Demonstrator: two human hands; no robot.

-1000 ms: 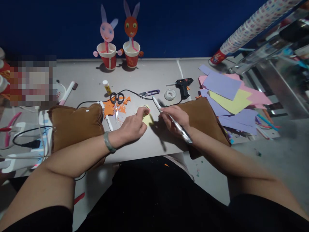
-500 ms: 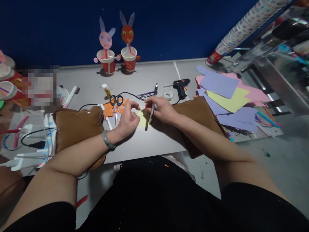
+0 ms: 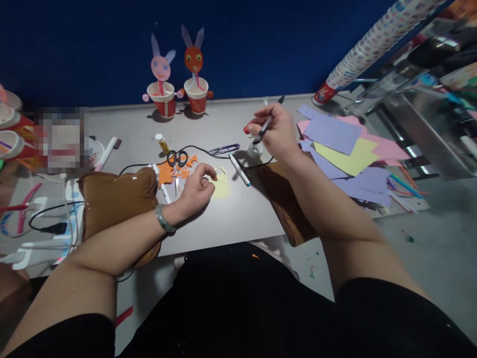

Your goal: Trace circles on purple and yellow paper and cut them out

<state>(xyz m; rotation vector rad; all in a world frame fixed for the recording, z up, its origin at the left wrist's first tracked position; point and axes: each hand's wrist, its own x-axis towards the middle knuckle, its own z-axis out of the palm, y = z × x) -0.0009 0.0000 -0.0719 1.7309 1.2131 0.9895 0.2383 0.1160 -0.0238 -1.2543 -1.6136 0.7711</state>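
Note:
My right hand [image 3: 278,132] is raised over the right half of the table, its fingers closed around a dark pen [image 3: 264,128] that tilts up to the right. A small red piece shows at its fingertips; I cannot make out what it is. My left hand [image 3: 197,189] rests on the table with fingers curled in, nothing visible in them. Right beside its fingertips lies yellow paper [image 3: 222,189] with circle outlines. A white marker [image 3: 239,170] with a teal end lies between the hands. The tape roll [image 3: 255,149] sits below my right hand.
Scissors [image 3: 176,166] lie on orange paper scraps [image 3: 164,174] near a glue stick [image 3: 161,143]. Thread snips [image 3: 224,149] lie behind. Brown cushions [image 3: 119,199] flank the work area. Two rabbit cups [image 3: 197,94], coloured sheets [image 3: 335,132], a cup stack [image 3: 367,52] and a black cable surround it.
My right hand has lifted away from the yellow paper, up and to the right, with the pen. The white marker now lies on the table. My left hand has barely moved.

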